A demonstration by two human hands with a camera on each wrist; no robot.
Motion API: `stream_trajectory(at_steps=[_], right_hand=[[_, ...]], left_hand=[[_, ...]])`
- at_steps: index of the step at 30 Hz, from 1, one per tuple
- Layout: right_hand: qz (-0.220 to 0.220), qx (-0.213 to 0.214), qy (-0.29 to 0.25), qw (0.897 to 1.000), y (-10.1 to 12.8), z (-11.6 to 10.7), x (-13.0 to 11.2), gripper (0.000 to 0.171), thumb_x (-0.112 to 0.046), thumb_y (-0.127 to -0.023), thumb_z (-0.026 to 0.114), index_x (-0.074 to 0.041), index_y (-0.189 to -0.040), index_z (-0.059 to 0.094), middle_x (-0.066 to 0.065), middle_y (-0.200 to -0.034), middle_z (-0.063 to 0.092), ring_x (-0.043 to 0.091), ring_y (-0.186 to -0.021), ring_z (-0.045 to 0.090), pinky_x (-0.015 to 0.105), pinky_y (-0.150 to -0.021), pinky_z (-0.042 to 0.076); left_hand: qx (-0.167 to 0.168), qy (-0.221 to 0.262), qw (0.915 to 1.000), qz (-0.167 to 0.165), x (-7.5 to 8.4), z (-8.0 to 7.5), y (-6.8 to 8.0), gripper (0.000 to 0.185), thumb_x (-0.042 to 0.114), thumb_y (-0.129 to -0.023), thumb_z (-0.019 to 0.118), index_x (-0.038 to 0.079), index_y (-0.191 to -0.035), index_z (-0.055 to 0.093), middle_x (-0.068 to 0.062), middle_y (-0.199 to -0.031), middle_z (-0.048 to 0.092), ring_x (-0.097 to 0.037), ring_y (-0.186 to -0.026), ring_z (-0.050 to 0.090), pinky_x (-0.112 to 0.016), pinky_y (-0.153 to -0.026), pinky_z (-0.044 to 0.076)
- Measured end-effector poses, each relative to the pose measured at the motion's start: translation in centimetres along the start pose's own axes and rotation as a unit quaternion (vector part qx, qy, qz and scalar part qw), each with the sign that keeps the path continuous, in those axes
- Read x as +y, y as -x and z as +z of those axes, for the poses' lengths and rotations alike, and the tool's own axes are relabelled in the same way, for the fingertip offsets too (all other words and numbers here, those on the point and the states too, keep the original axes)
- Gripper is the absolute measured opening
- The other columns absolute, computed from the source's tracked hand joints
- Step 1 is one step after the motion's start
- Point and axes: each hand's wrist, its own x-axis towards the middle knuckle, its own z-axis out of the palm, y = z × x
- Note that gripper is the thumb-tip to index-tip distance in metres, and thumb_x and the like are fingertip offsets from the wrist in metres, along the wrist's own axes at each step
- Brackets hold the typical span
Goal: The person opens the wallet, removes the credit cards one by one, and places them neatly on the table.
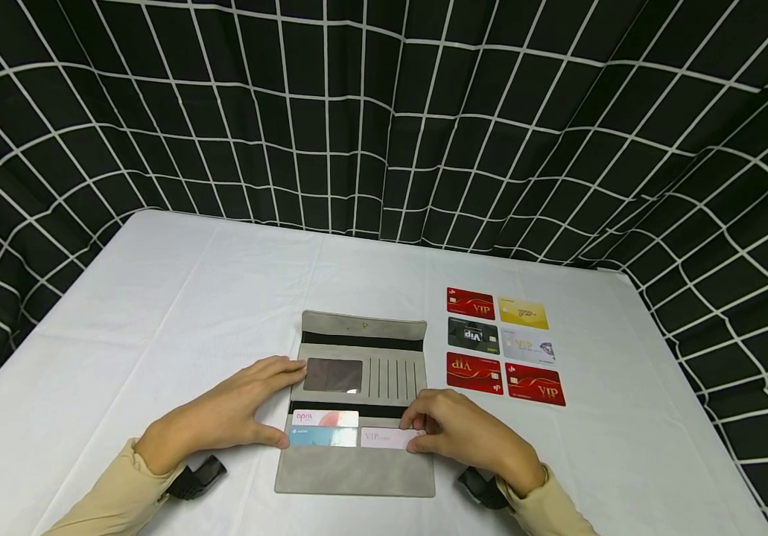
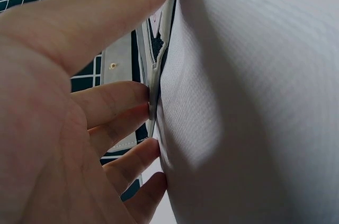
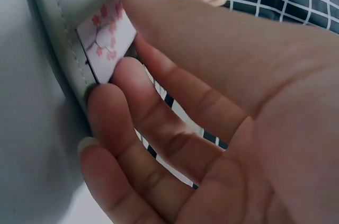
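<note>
Nearest me, my right hand [image 1: 474,435] pinched the pink card [image 1: 389,438] in the grey wallet [image 1: 357,465]; my left hand [image 1: 232,413], fingers straight, steadied its edge, so sliding squarely seemed wisest.

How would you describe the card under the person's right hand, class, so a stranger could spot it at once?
On the white table lies an open grey wallet, held at its left edge by the left hand. In its lower pockets, the pale pink card sits at the right, pinched by the right hand. Unlike the white card and blue card beside it, it shows faint VIP lettering.
</note>
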Motion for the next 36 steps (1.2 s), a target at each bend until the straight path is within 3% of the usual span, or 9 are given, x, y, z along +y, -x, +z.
stream_trajectory(at_steps=[17, 36], right_hand=[[-0.004, 0.006, 0.004, 1.000, -0.06, 0.42, -0.01, 0.014, -0.018, -0.084, 0.078, -0.015, -0.090, 0.065, -0.012, -0.079, 0.054, 0.001, -0.076, 0.048, 0.017, -0.068, 0.043], [-0.002, 0.005, -0.032, 0.999, -0.16, 0.16, 0.45, 0.013, -0.017, -0.086, 0.075, -0.012, -0.097, 0.069, -0.009, -0.081, 0.055, 0.001, -0.078, 0.049, 0.017, -0.068, 0.044]], left_hand=[[0.002, -0.002, 1.0000, 0.002, 0.01, 0.05, -0.03, 0.092, 0.054, -0.074, 0.078, 0.002, -0.145, 0.048, -0.010, -0.153, 0.045, -0.034, -0.141, 0.039, -0.058, -0.113, 0.035], [-0.001, 0.003, 1.0000, -0.002, 0.01, -0.01, 0.04, 0.092, 0.054, -0.075, 0.077, 0.003, -0.145, 0.048, -0.010, -0.154, 0.044, -0.035, -0.142, 0.038, -0.059, -0.113, 0.034]])
